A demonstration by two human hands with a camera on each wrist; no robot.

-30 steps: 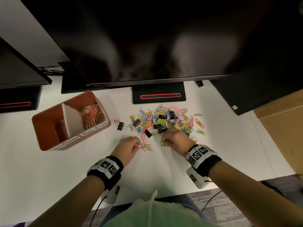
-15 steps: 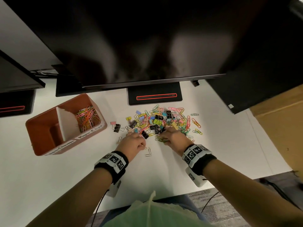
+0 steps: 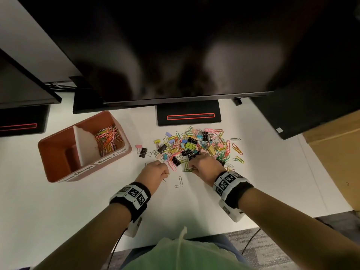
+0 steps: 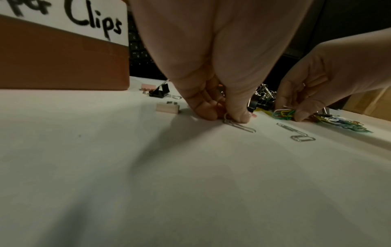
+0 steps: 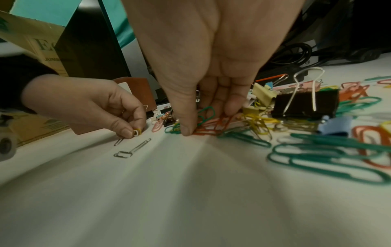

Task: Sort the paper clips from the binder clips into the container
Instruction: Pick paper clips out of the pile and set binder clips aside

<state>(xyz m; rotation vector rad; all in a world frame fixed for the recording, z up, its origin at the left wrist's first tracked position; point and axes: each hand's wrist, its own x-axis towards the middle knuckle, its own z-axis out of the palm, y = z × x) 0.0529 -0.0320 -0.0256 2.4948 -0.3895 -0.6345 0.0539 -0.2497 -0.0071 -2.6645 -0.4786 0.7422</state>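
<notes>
A mixed pile of coloured paper clips and binder clips (image 3: pixel 198 147) lies on the white desk (image 3: pixel 58 207). At its near edge my right hand (image 3: pixel 202 165) pinches a bunch of green and orange paper clips (image 5: pixel 203 127) against the desk. To the left my left hand (image 3: pixel 155 172) pinches a few small paper clips (image 5: pixel 136 132) at its fingertips (image 4: pixel 239 117). Two silver paper clips (image 3: pixel 179 183) lie loose between the hands. The brown two-part container (image 3: pixel 58 172) stands at the left, with paper clips (image 3: pixel 109 138) in its right compartment.
A black binder clip and a pink one (image 3: pixel 143 152) lie apart between container and pile. A large black binder clip (image 5: pixel 304 104) sits just right of my right hand. Monitor stand (image 3: pixel 189 114) and dark screens hang over the desk's back. Cardboard box (image 3: pixel 339 152) at right.
Both hands moved a little further into the pile's near edge and closed on paper clips. The head view shifted slightly; the loose silver clips now lie uncovered between the hands.
</notes>
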